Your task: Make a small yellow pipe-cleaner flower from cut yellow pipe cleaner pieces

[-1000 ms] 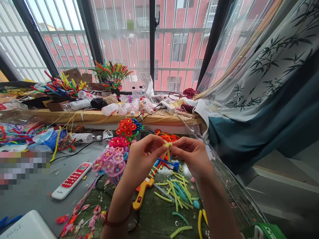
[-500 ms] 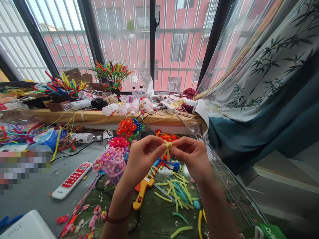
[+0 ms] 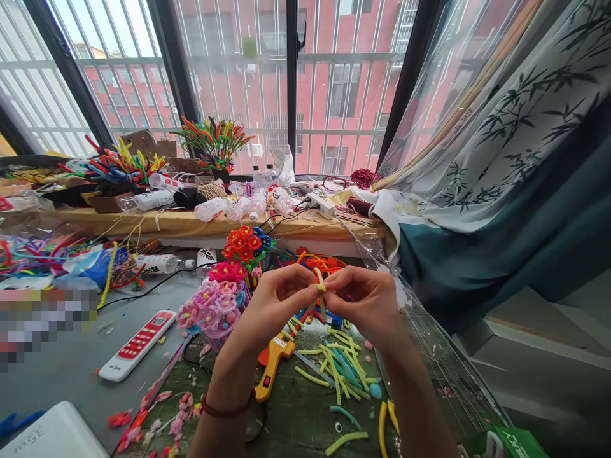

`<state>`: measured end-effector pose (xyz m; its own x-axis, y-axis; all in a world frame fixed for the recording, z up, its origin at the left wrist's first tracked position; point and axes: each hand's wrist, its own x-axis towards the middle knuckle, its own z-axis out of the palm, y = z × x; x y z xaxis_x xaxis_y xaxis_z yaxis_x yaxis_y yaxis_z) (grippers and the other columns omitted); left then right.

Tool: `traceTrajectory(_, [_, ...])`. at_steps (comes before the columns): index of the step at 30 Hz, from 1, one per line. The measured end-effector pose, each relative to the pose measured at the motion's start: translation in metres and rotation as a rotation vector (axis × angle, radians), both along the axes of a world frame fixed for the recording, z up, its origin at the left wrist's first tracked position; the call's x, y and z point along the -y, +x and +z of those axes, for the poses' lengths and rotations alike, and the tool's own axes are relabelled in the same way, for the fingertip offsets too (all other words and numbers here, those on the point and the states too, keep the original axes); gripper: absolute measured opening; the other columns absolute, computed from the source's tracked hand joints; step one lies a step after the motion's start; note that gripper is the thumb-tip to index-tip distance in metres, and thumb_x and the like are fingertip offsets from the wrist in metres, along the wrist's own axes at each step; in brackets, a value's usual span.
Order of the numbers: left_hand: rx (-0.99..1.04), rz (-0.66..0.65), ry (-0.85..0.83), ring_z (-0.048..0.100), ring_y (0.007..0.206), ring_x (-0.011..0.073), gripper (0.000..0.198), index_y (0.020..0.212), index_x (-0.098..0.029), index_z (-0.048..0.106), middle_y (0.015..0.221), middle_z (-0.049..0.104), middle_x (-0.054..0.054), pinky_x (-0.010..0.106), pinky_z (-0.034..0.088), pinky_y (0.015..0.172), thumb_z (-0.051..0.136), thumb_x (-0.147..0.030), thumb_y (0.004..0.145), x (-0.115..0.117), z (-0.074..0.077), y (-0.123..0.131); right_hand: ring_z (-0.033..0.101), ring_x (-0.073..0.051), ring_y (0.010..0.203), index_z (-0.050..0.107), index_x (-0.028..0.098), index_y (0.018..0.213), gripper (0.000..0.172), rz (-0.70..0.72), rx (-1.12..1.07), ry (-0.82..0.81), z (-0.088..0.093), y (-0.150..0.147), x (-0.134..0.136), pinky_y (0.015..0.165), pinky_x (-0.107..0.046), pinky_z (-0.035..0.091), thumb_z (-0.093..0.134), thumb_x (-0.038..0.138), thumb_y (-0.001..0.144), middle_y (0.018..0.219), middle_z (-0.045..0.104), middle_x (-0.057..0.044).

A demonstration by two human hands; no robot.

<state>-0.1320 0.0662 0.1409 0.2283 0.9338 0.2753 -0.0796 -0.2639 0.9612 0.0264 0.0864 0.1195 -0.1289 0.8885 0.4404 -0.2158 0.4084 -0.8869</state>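
Observation:
Between my fingertips is a small yellow pipe cleaner piece, its strips crossing at a bunched middle. My left hand pinches it from the left, thumb and forefinger closed on it. From the right, my right hand pinches the same piece. Both hands hold it up above the work surface. Below lie cut yellow-green pipe cleaner strips mixed with some teal ones. A yellow glue gun rests under my left wrist. Orange and red pipe cleaners lie behind my hands, partly hidden.
Pots of pink pipe cleaner flowers and orange-red flowers stand left of my hands. Farther left are a white remote and a white box. Plastic bottles and a power strip lie on the windowsill.
The yellow piece has turned between my fingers; one strip now points upward above the bunched middle. Both hands have shifted only slightly.

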Motion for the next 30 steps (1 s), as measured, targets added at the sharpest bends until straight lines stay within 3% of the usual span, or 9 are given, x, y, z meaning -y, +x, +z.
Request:
traceTrajectory(6, [0.011, 0.004, -0.011, 0.058, 0.056, 0.0109, 0.017, 0.075, -0.015, 0.07, 0.067, 0.067, 0.0, 0.021, 0.041, 0.052, 0.077, -0.03, 0.076, 0.0, -0.002, 0.0, 0.065, -0.014, 0.055, 0.07, 0.02, 0.058, 0.015, 0.034, -0.067, -0.073, 0.001, -0.001, -0.001, 0.05, -0.024, 0.054, 0.084, 0.016, 0.056, 0.063, 0.074, -0.002])
traceTrajectory(15, [0.072, 0.104, -0.147, 0.036, 0.039, 0.0051, 0.025, 0.058, -0.014, 0.063, 0.042, 0.048, -0.006, 0.02, 0.026, 0.04, 0.076, -0.033, 0.067, -0.008, -0.01, 0.005, 0.066, -0.014, 0.055, 0.073, 0.02, 0.067, 0.02, 0.146, 0.046, -0.136, -0.001, 0.006, -0.007, 0.052, -0.024, 0.055, 0.089, 0.029, 0.061, 0.065, 0.074, -0.001])
traceTrajectory(21, [0.128, 0.127, -0.246, 0.033, 0.037, 0.0033, 0.025, 0.057, -0.014, 0.061, 0.04, 0.047, -0.006, 0.017, 0.019, 0.037, 0.077, -0.032, 0.064, -0.007, -0.01, 0.007, 0.068, -0.015, 0.051, 0.07, 0.018, 0.063, 0.026, 0.193, 0.023, -0.201, -0.001, 0.005, -0.008, 0.052, -0.025, 0.058, 0.092, 0.03, 0.056, 0.06, 0.073, -0.001])
traceTrajectory(30, [0.052, 0.161, -0.171, 0.034, 0.037, 0.0041, 0.025, 0.06, -0.014, 0.064, 0.045, 0.055, -0.003, 0.019, 0.021, 0.037, 0.077, -0.035, 0.065, -0.009, -0.012, 0.008, 0.069, -0.015, 0.048, 0.069, 0.019, 0.056, 0.026, 0.131, -0.028, -0.212, 0.004, 0.002, -0.006, 0.05, -0.025, 0.06, 0.093, 0.029, 0.05, 0.056, 0.073, -0.001])
